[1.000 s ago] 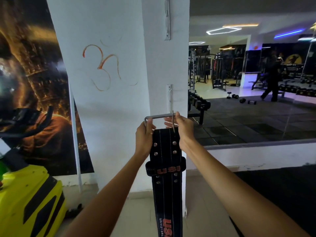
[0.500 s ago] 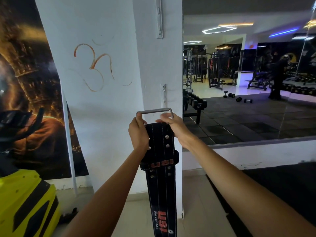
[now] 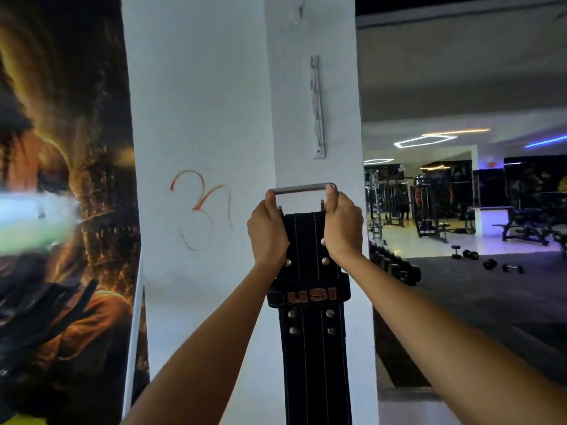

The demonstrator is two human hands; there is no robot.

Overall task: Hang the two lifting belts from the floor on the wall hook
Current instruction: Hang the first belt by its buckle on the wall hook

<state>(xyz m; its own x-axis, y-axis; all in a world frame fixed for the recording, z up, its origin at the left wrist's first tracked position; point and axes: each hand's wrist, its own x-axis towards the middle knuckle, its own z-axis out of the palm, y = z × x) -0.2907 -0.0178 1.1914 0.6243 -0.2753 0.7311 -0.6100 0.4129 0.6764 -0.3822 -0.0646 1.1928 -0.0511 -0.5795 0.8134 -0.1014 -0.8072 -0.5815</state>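
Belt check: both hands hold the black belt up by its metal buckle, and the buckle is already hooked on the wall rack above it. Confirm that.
Not quite. In the head view both hands, left and right, do hold the black belt by its metal buckle, but the buckle sits below the wall rack, apart from it and not yet hooked.

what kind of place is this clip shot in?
Almost certainly a gym. Dumbbells lie on the dark floor, weight machines stand further back, and both hands, left and right, hold a black lifting belt up against a white pillar.
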